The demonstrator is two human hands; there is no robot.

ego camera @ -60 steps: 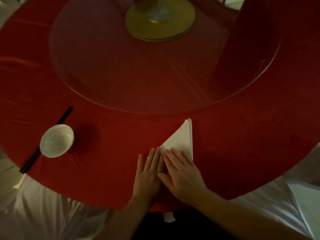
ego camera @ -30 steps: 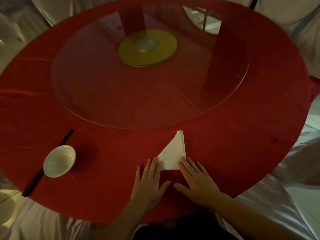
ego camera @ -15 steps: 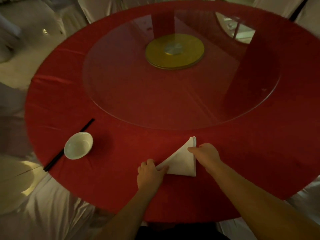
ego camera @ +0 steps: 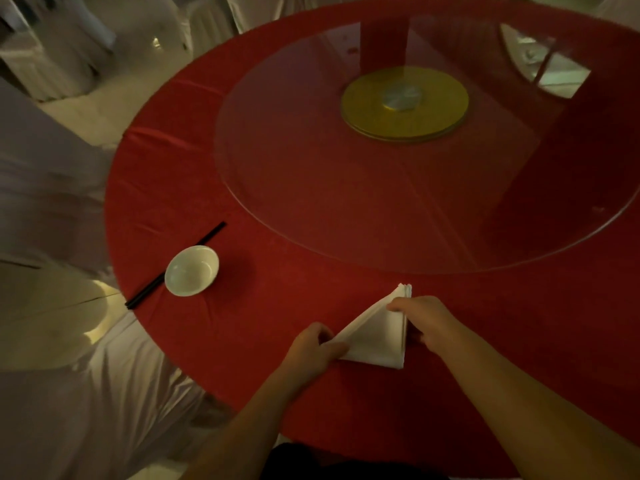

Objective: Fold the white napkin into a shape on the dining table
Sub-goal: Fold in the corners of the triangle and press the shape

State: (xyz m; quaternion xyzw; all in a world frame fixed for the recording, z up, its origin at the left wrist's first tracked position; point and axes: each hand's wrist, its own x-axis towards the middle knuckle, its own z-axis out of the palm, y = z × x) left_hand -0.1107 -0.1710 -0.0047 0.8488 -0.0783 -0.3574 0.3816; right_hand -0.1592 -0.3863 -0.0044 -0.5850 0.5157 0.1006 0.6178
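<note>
The white cloth napkin [ego camera: 375, 336], folded into a layered triangle, is lying on the round dining table draped in red cloth [ego camera: 277, 341], just on the person's side of the big clear glass turntable [ego camera: 415, 209] that is serving here as the landmark. A second ago both hands were lying flat with straight fingers along the napkin's near edge, pressing the crease. Now they are gripping: the left hand [ego camera: 313, 349] is curling round the triangle's near-left corner, farthest from the turntable, while the right hand [ego camera: 427, 320] is pinching the upper right edge, close to the tip pointing toward the turntable's rim. The hands are sitting apart, one at each end of the long slanted edge.

That shift from flattening to pinching suggests the crease is set and the next fold or lift is being prepared; the shape looks only partly formed.

Left of the turntable's near edge, a small white ceramic bowl [ego camera: 191, 270] is sitting against black chopsticks [ego camera: 211, 235].
</note>
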